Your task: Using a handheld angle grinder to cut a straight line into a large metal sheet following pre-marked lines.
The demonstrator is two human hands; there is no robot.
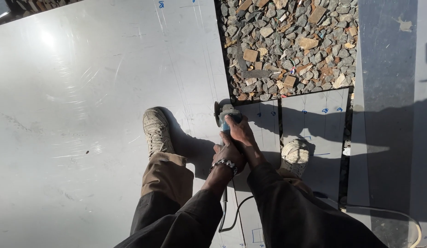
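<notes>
Clasping angle grinder: right hand forward, left hand behind.

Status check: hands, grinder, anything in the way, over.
Both hands on grinder: right hand forward, left hand behind. Disc at sheet edge. Cord trails back between shoes; left shoe close.

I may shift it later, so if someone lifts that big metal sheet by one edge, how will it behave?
The metal sheet looks thin and wide, so it would probably flex and sag. Its glossy surface suggests a slippery grip. Cut edges near the grinder are likely sharp.
</notes>
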